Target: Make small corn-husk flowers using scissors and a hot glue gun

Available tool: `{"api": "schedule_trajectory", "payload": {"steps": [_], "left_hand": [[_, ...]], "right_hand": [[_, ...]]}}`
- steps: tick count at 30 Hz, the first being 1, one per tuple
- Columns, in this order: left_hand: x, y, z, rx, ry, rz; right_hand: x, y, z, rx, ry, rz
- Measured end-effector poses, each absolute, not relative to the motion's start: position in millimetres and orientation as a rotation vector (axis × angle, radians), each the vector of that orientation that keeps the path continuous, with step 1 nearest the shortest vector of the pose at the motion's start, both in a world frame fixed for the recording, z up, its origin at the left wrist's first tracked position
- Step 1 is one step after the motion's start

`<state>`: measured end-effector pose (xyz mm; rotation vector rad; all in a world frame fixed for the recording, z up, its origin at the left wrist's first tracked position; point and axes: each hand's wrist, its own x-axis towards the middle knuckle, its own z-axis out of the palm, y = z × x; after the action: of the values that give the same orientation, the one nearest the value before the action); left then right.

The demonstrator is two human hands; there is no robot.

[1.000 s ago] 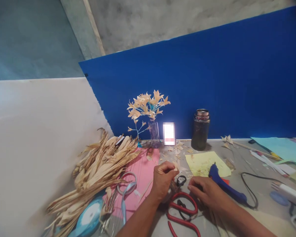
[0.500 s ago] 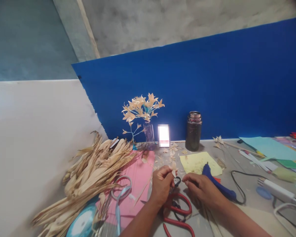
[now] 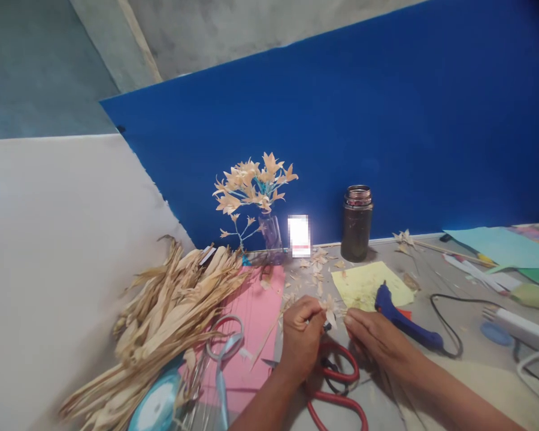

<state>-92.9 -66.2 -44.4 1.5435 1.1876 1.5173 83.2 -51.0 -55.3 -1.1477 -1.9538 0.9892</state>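
Note:
A small pale flower, seemingly of dried corn husk [image 3: 330, 311], is pinched between the thumb and fingers of my left hand [image 3: 302, 338]. From the other side, my right hand [image 3: 377, 338] has its fingers closed together at the flower's right edge, where a petal tip meets them; the exact grip is partly hidden. Just below the hands lie red-handled scissors [image 3: 339, 398], their blade partly under my left wrist. To the right of my right hand rests a blue glue gun [image 3: 406, 326] with a black cord.
Left lies a heap of dried corn husks [image 3: 175, 317], by a ribbon spool [image 3: 157, 401] and pink paper [image 3: 263, 299]. Husk flowers [image 3: 251, 182] stand in a clear bottle [image 3: 270, 236] at the back. A dark flask [image 3: 356, 227], yellow paper [image 3: 359, 284] and a white power strip [image 3: 523, 329] are rightward.
My right hand has come up against the flower, closing the gap between the two hands. The flower now shows more fully, and the whole view has tilted slightly.

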Motion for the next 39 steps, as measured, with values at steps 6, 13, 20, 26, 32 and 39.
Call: {"api": "schedule_trajectory", "payload": {"steps": [6,13,20,26,32,39], "left_hand": [[-91.4,-65.2,-45.0,1.403,1.137,1.456],[-88.9,-62.0,-42.6,1.096,1.178,1.359],[-86.0,-62.0,-50.0,0.889,1.096,1.311],[-85.1,-64.5,-59.0,0.773,0.999,1.300],[-82.9,-67.3,-51.0,0.878,1.112,1.313],[-81.3,-67.5,-44.5,0.869,1.117,1.320]], "right_hand": [[82.3,-48.2,-58.5,-1.108,-2.121,0.920],[82.4,-52.6,-48.2,-1.027,-2.100,0.941],[80.8,-52.0,-45.8,-1.055,-1.918,1.155],[80.1,-57.8,-36.6,-1.004,-1.643,1.458],[81.1,-64.3,-36.1,-1.055,-1.586,1.421],[78.6,-53.6,-44.8,-1.194,-1.750,1.151]]}}
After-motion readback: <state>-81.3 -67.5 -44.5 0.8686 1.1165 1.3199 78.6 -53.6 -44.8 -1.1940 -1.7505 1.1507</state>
